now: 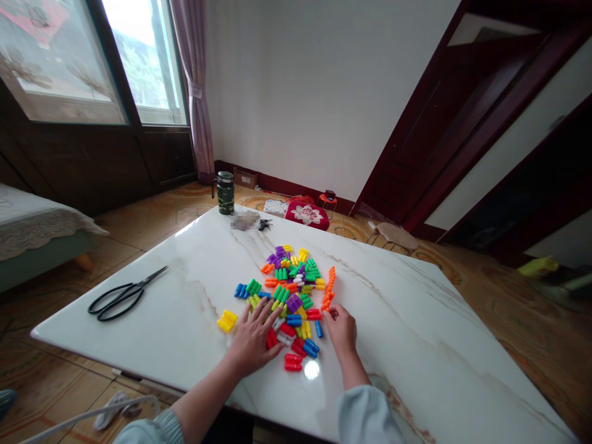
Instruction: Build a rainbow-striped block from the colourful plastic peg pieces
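Observation:
A heap of colourful plastic toy building pieces (283, 292) lies in the middle of the white table. My left hand (253, 338) rests over its near left side, fingers spread, touching pieces without gripping any. At the heap's right edge, my right hand (342, 328) pinches the near end of a row of joined orange building pieces (330, 285). Its fingertips partly hide that end. Near my hands are a yellow piece (227, 320), a red piece (293, 362) and a blue piece (319, 328).
Black-handled scissors (121, 300) lie on the marble-patterned table (416, 345) at left. Toward the far corner stand a dark green bottle (226, 194), a blurred-out item (245, 220) and some keys (264, 225). A stool (394, 237) stands beyond the far edge.

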Demonstrator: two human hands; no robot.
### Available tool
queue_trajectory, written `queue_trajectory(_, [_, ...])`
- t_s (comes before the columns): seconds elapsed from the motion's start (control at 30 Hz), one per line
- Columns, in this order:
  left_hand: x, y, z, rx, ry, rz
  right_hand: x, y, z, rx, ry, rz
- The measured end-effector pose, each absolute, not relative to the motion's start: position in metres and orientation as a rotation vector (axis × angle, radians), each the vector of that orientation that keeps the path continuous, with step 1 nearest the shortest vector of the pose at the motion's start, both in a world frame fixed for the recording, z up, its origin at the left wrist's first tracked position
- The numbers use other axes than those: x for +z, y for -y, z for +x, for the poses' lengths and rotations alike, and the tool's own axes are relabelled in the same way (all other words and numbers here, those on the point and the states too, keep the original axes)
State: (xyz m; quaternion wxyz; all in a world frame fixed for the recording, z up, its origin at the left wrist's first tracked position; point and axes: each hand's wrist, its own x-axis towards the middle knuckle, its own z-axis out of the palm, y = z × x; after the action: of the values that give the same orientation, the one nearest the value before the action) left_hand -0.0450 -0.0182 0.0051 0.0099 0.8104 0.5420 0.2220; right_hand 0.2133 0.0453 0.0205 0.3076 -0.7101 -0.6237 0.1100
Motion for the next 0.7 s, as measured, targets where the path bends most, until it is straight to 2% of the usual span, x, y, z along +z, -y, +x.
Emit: queue_trajectory(0.7, [0.003, 0.018, -0.046, 0.716, -1.685, 2.54, 0.03, -0.05, 0.203, 0.147, 1.765, -2.0])
